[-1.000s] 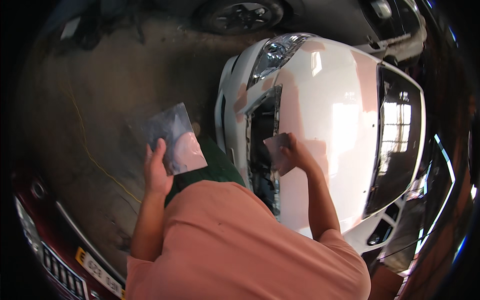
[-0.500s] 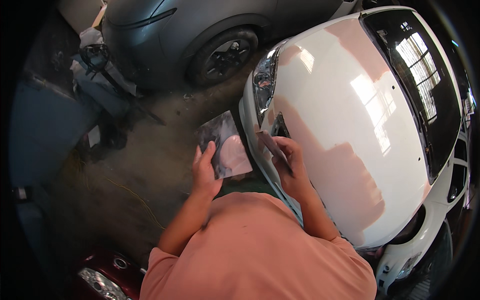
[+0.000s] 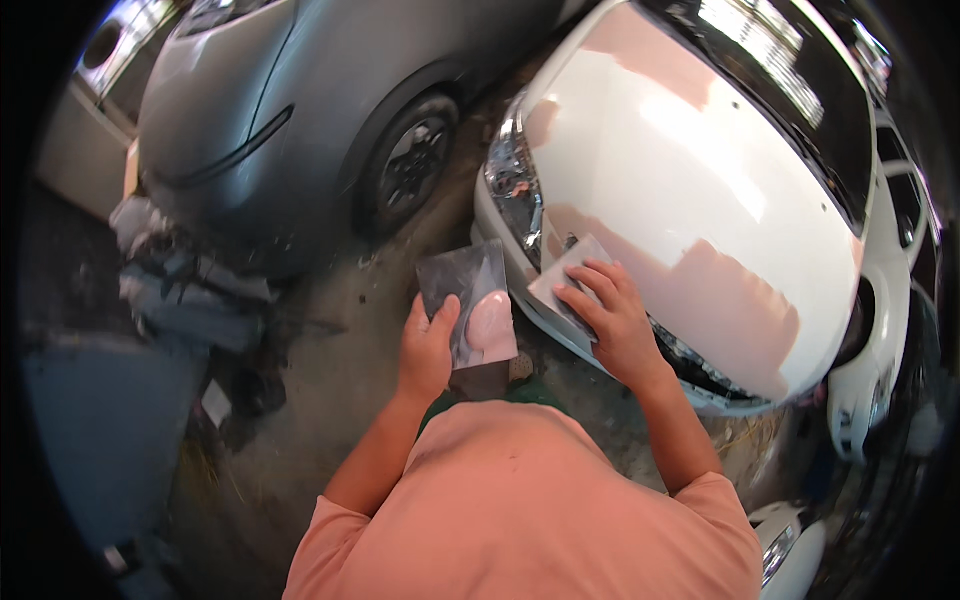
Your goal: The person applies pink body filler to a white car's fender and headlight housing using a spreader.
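Observation:
My left hand (image 3: 428,350) grips a thin grey mixing board (image 3: 445,278) by its lower left corner, thumb on top. A smooth mound of pink putty (image 3: 490,325) lies on the board's right side. In my right hand (image 3: 622,325) is a pale, flat putty spreader (image 3: 553,282), its broad face under my fingers. It is over the front edge of a white car hood (image 3: 650,160), near the headlight (image 3: 515,190); whether it touches the surface I cannot tell. Dull pink filler patches (image 3: 735,305) cover parts of the hood.
A dark grey car (image 3: 330,90) stands beyond to the left, its wheel (image 3: 415,160) facing me. Covered items (image 3: 190,270) and a blue-grey panel (image 3: 110,430) are at the left. A loose white body panel (image 3: 865,370) is at the right.
My view has swung right. The right hand has turned the spreader from edge-on to flat and brought it over the hood's front edge. The left hand still holds the board.

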Available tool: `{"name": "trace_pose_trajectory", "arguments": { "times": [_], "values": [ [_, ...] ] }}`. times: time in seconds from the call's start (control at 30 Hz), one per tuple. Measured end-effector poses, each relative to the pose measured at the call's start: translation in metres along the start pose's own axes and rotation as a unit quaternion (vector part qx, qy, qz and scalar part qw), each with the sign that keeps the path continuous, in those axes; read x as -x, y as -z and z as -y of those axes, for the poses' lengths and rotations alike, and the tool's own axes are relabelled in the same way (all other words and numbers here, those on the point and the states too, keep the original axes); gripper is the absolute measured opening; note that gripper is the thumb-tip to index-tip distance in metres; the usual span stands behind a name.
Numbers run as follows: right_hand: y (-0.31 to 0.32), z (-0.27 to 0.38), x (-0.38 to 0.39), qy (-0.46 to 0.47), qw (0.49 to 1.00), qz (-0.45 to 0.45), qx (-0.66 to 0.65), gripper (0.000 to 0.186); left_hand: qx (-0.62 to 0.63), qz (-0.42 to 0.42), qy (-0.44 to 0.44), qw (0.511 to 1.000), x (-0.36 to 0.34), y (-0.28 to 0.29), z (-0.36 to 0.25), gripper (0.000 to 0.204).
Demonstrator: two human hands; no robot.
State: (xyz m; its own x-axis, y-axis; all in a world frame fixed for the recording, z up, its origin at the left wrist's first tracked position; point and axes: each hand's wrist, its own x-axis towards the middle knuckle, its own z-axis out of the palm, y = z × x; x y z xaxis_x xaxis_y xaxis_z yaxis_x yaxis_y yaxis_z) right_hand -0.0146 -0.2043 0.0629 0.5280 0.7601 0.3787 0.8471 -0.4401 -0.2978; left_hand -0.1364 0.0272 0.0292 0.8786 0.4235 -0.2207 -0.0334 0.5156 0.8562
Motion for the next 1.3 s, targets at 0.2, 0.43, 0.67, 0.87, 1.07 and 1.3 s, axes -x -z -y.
{"name": "trace_pose_trajectory", "arguments": {
  "times": [0.2,0.43,0.67,0.87,1.07,1.3],
  "values": [
    [-0.027,0.079,-0.028,0.003,0.998,-0.019,0.065,0.043,-0.105,0.137,-0.05,0.984,-0.012,0.02,-0.022,0.033],
    [-0.052,0.15,0.017,-0.04,0.998,-0.025,0.03,0.046,-0.303,0.114,-0.132,0.937,-0.021,0.014,-0.046,0.031],
    [-0.005,0.169,0.044,-0.123,0.954,-0.225,-0.153,0.077,-0.08,0.225,-0.059,0.969,-0.019,-0.025,-0.046,0.031],
    [-0.009,0.169,0.105,-0.225,0.948,-0.183,-0.128,0.082,0.004,0.23,0.224,0.947,0.021,-0.049,0.023,0.038],
    [-0.041,0.127,0.298,-0.471,0.874,-0.077,-0.091,0.076,-0.008,0.293,0.26,0.92,0.058,-0.132,0.062,0.035],
    [0.0,0.112,0.461,-0.56,0.462,-0.587,-0.358,0.056,-0.038,0.31,0.415,0.854,0.156,-0.259,0.189,0.041]
  ]
}}
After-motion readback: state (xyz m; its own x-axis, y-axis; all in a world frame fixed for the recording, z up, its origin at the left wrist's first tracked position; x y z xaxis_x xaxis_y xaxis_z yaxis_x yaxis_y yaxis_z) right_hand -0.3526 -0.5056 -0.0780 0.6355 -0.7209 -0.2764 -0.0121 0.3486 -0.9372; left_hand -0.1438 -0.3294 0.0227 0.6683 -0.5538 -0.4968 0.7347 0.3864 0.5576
